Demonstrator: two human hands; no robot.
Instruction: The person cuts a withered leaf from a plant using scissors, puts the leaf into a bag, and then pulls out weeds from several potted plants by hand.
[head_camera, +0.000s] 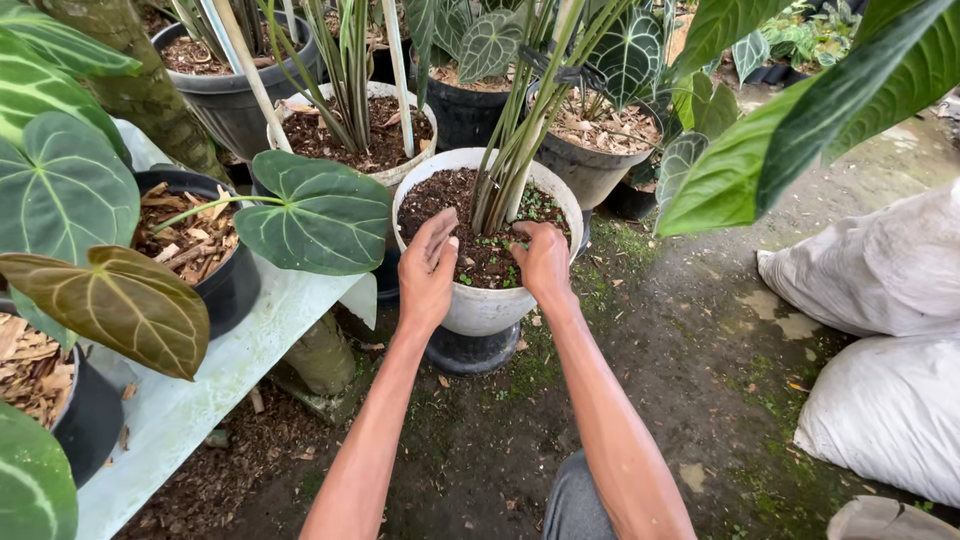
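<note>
A white round pot (480, 310) stands on a dark base on the ground in front of me, filled with dark soil (450, 195) and a clump of tall green stems (510, 150). My left hand (430, 265) rests over the near left rim, fingers extended onto the soil. At the near right side, my right hand (543, 260) has its fingers curled down into the soil beside the stems. Whether either hand holds soil I cannot see.
A pale bench (200, 400) on the left carries black pots (235, 285) with large heart-shaped veined leaves (320, 215). More potted plants (375, 125) crowd behind. White sacks (880, 330) lie on the ground at right. Mossy dirt ground (700, 370) surrounds the pot.
</note>
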